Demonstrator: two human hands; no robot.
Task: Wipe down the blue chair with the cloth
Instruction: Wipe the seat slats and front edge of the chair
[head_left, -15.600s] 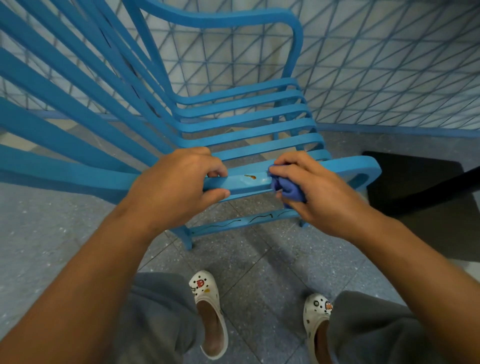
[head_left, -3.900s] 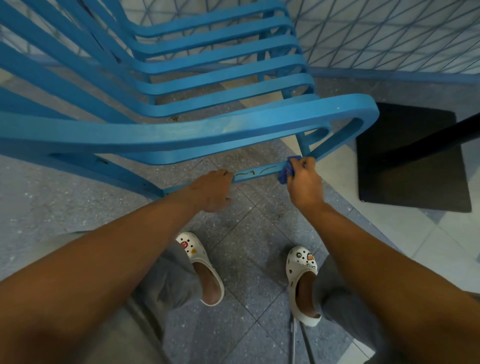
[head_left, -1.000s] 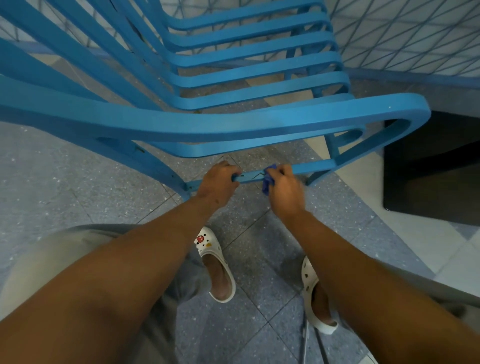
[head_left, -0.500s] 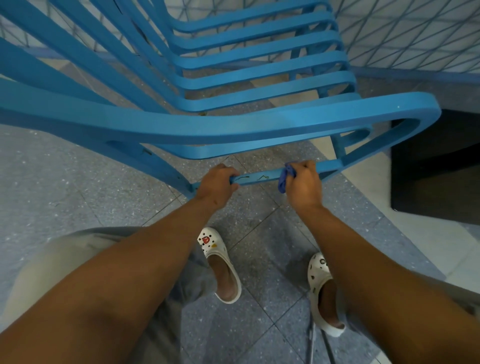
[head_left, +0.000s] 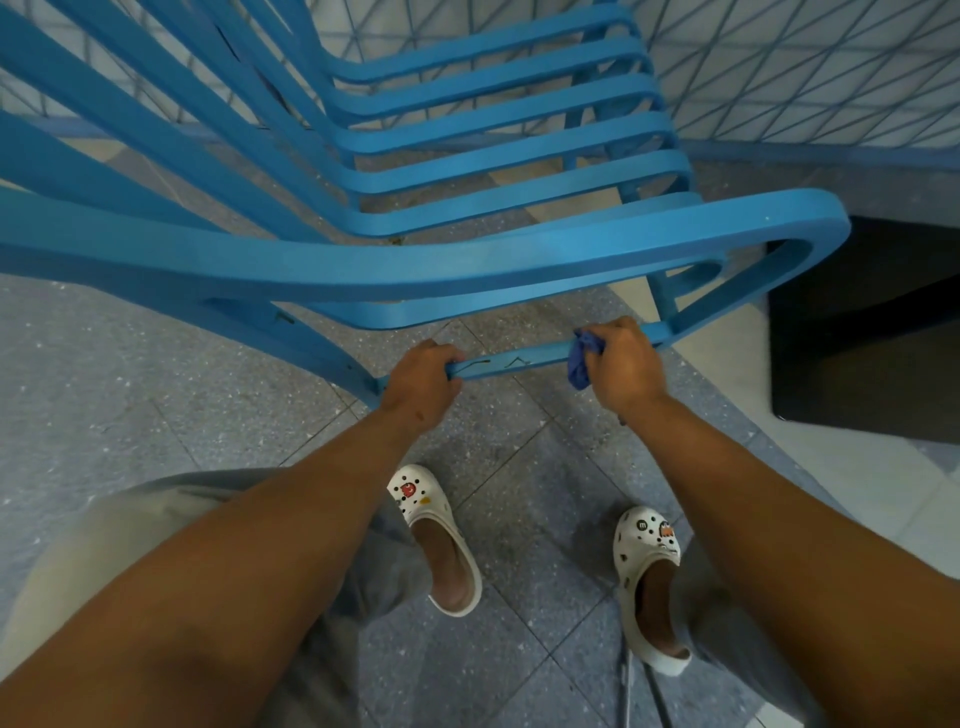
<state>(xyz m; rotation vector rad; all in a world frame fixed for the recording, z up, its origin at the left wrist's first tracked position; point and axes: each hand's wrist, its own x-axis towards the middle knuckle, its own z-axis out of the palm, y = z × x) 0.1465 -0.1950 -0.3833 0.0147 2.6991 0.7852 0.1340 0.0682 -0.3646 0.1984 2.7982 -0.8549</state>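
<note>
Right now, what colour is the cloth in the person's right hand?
The cloth is dark blue, deeper than the chair; the head view shows it.

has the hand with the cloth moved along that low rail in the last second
Yes. The right hand with the cloth has slid right along the low rail, away from the left hand, toward the front leg.
</note>
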